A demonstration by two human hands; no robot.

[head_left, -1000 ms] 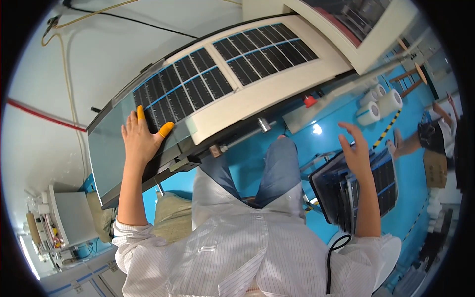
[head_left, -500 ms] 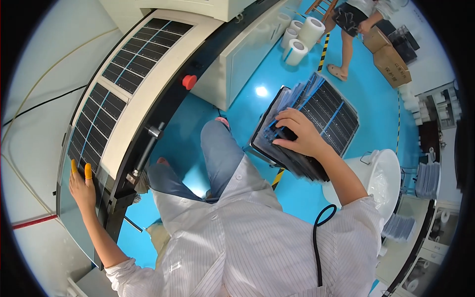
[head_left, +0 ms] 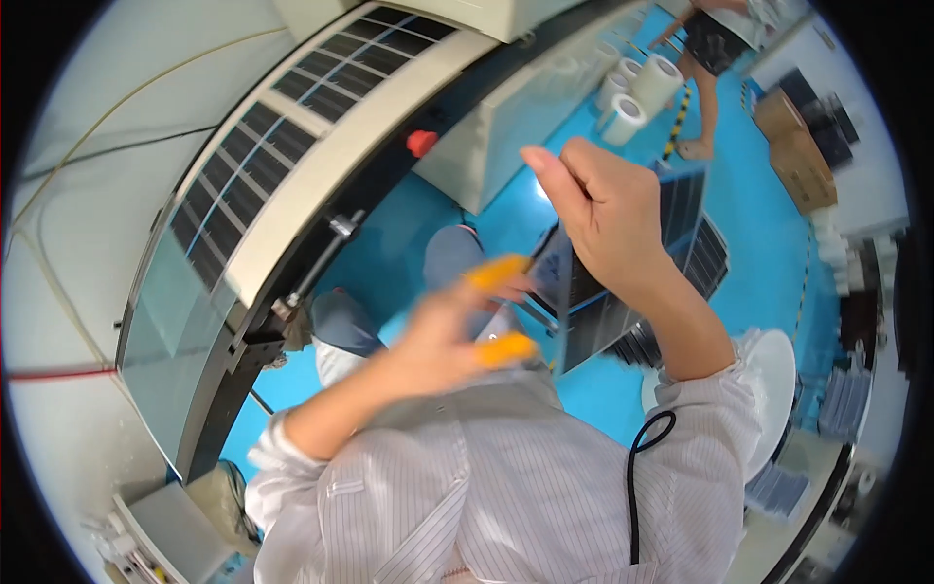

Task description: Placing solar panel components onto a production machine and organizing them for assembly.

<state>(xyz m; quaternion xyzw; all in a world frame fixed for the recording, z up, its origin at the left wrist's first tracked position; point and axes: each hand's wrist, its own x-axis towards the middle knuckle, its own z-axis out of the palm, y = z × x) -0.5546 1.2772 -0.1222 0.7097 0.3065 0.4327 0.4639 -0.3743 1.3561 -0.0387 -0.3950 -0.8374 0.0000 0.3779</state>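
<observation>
Blue floor (head_left: 778, 243); right hand (head_left: 608, 209) raised gripping panel (head_left: 623, 292).

Left hand (head_left: 457, 326) motion-blurred (grip unreadable).

Solar cell sheet (head_left: 623, 292): thin, dark blue-black, fine grid lines, pale edge strip. Lifted, tilted near upright, right of frame centre. Upper part hidden behind right hand (head_left: 608, 209), which grips it from above; lower corner reaches toward blurred left hand (head_left: 467, 321) with orange fingertip covers. Stack of similar dark sheets (head_left: 705, 258) just behind it, on low support above blue floor, partly hidden by raised sheet and forearm.
</observation>
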